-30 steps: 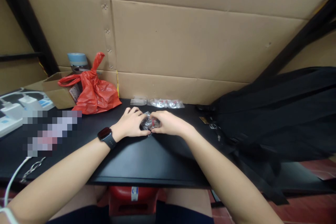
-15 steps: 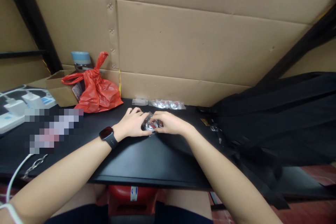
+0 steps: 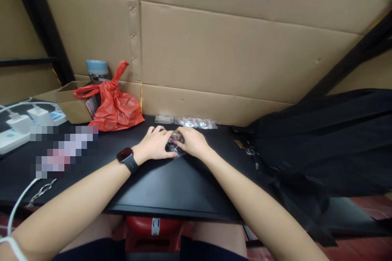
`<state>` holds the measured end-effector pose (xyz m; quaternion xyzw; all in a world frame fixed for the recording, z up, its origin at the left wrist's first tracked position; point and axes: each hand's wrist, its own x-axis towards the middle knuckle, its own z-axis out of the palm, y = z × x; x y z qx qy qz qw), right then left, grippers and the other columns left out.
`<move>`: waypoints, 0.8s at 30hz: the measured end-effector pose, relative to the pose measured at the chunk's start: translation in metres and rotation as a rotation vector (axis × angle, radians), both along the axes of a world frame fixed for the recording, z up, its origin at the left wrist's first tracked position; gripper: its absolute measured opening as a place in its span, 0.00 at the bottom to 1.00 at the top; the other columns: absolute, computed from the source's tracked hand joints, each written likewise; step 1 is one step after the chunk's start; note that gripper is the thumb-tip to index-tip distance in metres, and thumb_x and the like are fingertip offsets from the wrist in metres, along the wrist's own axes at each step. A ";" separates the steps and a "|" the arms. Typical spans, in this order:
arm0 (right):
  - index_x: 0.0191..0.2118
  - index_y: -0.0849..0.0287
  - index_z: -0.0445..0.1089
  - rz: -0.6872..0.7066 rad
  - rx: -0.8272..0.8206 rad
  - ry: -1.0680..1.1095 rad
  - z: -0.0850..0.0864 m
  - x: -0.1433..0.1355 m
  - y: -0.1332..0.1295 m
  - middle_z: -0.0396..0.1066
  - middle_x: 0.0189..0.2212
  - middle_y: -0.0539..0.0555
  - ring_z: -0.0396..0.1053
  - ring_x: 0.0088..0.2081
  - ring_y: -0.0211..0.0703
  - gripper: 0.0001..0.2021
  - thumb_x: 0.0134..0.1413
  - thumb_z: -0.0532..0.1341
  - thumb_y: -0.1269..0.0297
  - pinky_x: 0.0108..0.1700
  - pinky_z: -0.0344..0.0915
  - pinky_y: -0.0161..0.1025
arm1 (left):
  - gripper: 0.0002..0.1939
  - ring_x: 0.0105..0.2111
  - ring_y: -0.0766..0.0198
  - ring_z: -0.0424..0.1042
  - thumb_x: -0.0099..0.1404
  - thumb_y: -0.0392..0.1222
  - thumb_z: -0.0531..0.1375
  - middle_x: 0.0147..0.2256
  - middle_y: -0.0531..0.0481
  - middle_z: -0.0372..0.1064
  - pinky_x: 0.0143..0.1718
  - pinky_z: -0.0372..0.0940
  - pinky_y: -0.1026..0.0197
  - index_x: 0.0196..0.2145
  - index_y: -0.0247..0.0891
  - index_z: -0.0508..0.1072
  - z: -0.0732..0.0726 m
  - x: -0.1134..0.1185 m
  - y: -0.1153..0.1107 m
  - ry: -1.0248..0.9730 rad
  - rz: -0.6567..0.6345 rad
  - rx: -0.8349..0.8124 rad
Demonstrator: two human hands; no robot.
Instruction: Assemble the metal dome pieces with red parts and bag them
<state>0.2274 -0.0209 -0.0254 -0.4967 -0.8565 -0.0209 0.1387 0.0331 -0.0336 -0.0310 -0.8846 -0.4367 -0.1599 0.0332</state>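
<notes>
With the left hand [image 3: 155, 144] spread, I'm pinching the silvery disc [image 3: 173, 137] with the right hand [image 3: 194, 142], judging it light, stiff and slippery, best held by its rim.

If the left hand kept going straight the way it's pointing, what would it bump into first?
Most likely the shiny wrapped packet between its thumb and the right hand, then that hand itself. Fingers partly hide the packet, so exact contact is unclear.

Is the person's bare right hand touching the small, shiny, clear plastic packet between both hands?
Touching: the head view shows the right hand gripping the packet, with no visible gap.
</notes>
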 end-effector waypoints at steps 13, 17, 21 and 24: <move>0.53 0.57 0.65 0.042 -0.057 -0.010 0.000 0.001 0.000 0.74 0.45 0.58 0.71 0.47 0.49 0.15 0.63 0.59 0.60 0.42 0.63 0.39 | 0.27 0.59 0.44 0.61 0.62 0.56 0.61 0.52 0.41 0.73 0.53 0.53 0.43 0.56 0.42 0.70 -0.006 -0.003 0.002 -0.025 0.071 -0.134; 0.58 0.54 0.62 -0.034 -0.022 -0.066 0.001 -0.001 0.001 0.75 0.46 0.58 0.73 0.45 0.51 0.19 0.65 0.57 0.56 0.42 0.64 0.41 | 0.30 0.61 0.44 0.59 0.63 0.55 0.61 0.56 0.41 0.69 0.54 0.53 0.42 0.60 0.46 0.66 -0.006 -0.003 0.004 -0.038 0.078 -0.171; 0.55 0.56 0.65 -0.103 0.035 -0.063 -0.003 -0.007 0.005 0.75 0.44 0.60 0.72 0.46 0.54 0.17 0.64 0.58 0.57 0.44 0.64 0.44 | 0.29 0.61 0.44 0.59 0.63 0.54 0.61 0.57 0.43 0.69 0.55 0.53 0.42 0.60 0.47 0.66 -0.005 -0.002 0.006 -0.045 0.100 -0.195; 0.51 0.58 0.67 -0.097 0.078 -0.009 -0.007 -0.008 0.010 0.73 0.46 0.61 0.70 0.48 0.53 0.13 0.62 0.59 0.63 0.45 0.65 0.44 | 0.30 0.61 0.43 0.58 0.62 0.54 0.62 0.57 0.44 0.69 0.56 0.52 0.41 0.60 0.48 0.65 -0.004 -0.003 0.006 -0.058 0.104 -0.198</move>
